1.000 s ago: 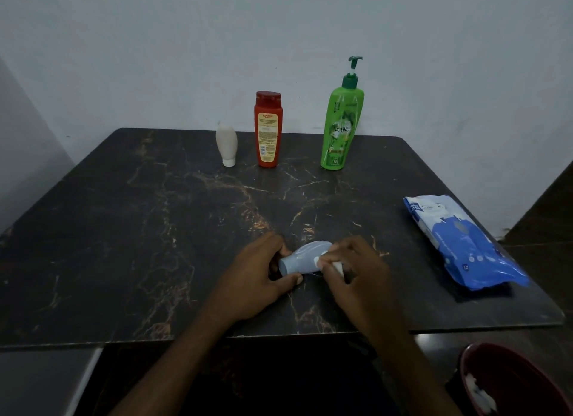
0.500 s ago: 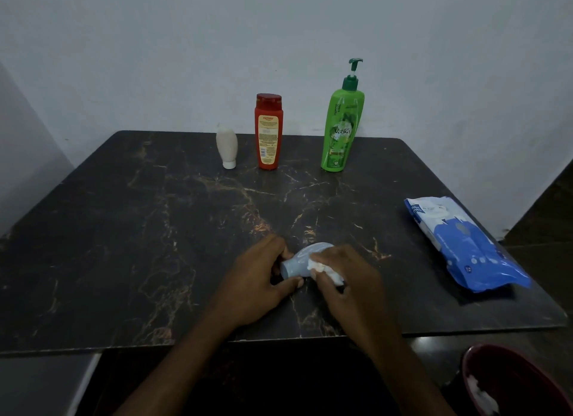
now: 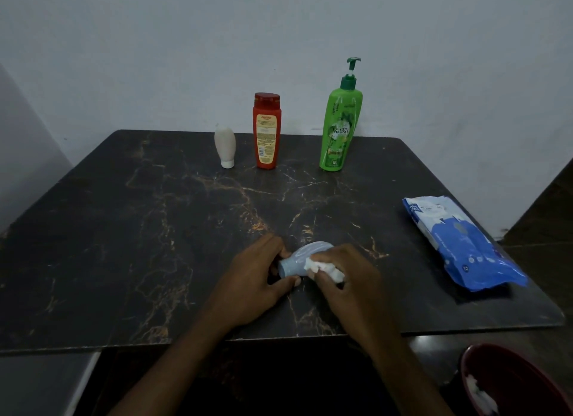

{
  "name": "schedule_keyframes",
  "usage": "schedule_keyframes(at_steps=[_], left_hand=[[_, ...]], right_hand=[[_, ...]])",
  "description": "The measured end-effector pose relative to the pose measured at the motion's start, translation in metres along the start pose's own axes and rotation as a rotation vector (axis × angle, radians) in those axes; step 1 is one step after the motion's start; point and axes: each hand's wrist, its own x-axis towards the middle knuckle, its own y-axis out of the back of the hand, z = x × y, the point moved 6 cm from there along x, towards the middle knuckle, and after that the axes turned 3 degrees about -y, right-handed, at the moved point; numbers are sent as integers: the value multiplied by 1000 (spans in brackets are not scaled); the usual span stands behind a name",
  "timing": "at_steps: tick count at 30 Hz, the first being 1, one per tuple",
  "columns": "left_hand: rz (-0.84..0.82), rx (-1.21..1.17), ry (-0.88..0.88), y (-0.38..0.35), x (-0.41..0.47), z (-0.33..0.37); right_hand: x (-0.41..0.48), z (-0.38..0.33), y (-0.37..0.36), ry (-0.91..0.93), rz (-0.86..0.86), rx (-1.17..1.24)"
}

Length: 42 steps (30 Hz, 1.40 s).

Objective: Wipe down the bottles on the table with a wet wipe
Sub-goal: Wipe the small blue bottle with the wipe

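The left hand (image 3: 257,279) grips the pale blue bottle (image 3: 302,259) lying near the worktop's (image 3: 124,245) front edge, while the right hand (image 3: 347,279), closed on the wet wipe (image 3: 322,268), has slid toward its neck. This bottle seems nearly done; three bottles (image 3: 266,132) stand untouched at the back.

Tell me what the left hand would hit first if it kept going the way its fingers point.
Nothing to travel to: the left hand already grips the pale blue bottle. Just beyond it are the right hand and its wet wipe.
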Motion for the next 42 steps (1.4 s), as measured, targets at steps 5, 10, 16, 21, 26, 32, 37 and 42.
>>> schedule_keyframes(at_steps=[5, 10, 16, 21, 26, 32, 37, 42], left_hand=[[4, 2, -18, 2, -2, 3], [23, 40, -63, 3, -2, 9], [39, 19, -55, 3, -1, 8], [42, -11, -33, 4, -1, 7], [45, -44, -12, 3, -2, 5], [51, -14, -65, 5, -3, 12], [65, 17, -111, 5, -2, 17], [61, 32, -133, 5, -4, 20]], right_hand=[[3, 30, 10, -362, 130, 1], [0, 13, 8, -202, 112, -48], [-6, -8, -1, 130, 67, -3], [3, -11, -3, 149, 97, -10], [-10, -19, -13, 157, 59, 6], [10, -8, 5, -115, 140, -46], [-5, -34, -7, -17, 139, -41], [-1, -16, -1, -94, 167, -87]])
